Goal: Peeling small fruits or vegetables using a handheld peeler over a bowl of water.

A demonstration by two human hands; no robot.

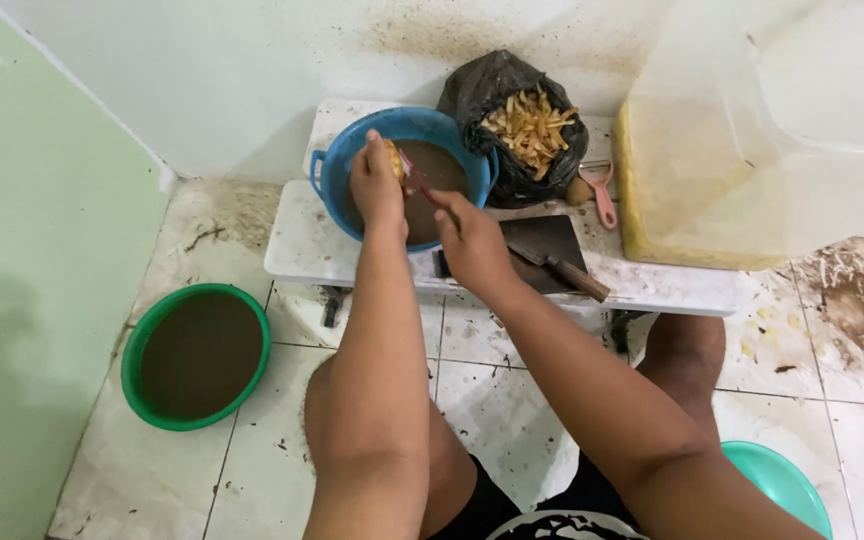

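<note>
Two hands (377, 185) (472, 245) over blue basin (337, 165), table edge (297, 265) near

Both forearms are bare, with no sleeves, watch or rings showing. Dark shorts (487, 500) cover the thighs at six o'clock; knees bare.

Single head view, looking steeply down and forward over low white table (652, 285), close range.

A low white bench (352, 262) carries a blue basin (337, 180), black bag (492, 85), cleaver (552, 255), pink peeler (603, 190) and yellowish tub (672, 220).
</note>
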